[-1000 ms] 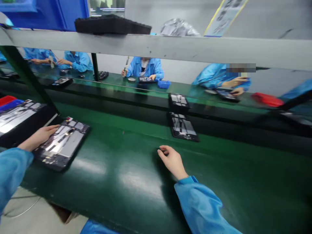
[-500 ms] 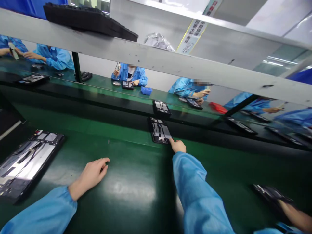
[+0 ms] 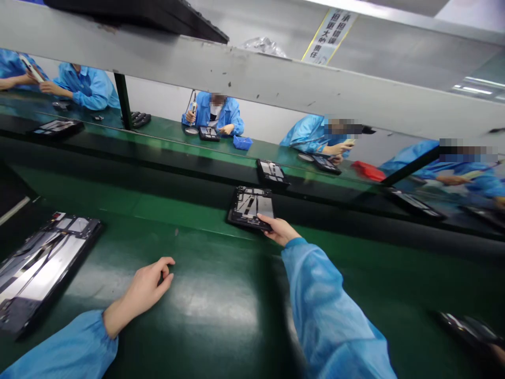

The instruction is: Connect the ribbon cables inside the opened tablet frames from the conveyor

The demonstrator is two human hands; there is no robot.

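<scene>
My right hand [image 3: 278, 230] grips the near right corner of an opened tablet [image 3: 250, 202], thumb on top and fingers underneath. Silvery battery panels and dark ribbon cables show in the tablet's black casing. It is turned slightly, at the far side of the green work surface [image 3: 213, 326]. Over the surface on the left, my left hand [image 3: 142, 287] is empty, its fingers loosely bent and apart. A larger-looking opened tablet [image 3: 51, 263] lies beyond it at the left edge.
A dark ledge [image 3: 177, 176] runs along the back, with another opened tablet [image 3: 273, 171] on it. A light beam [image 3: 244, 76] crosses above. At the lower right, a co-worker's hand [image 3: 497, 352] holds a blurred dark device [image 3: 469, 329]. Co-workers in blue sit across.
My right hand has gone from touching the tablet's corner to gripping it, and the tablet has turned and shifted slightly left. My left hand is nearly unmoved. The co-worker's device has moved right.
</scene>
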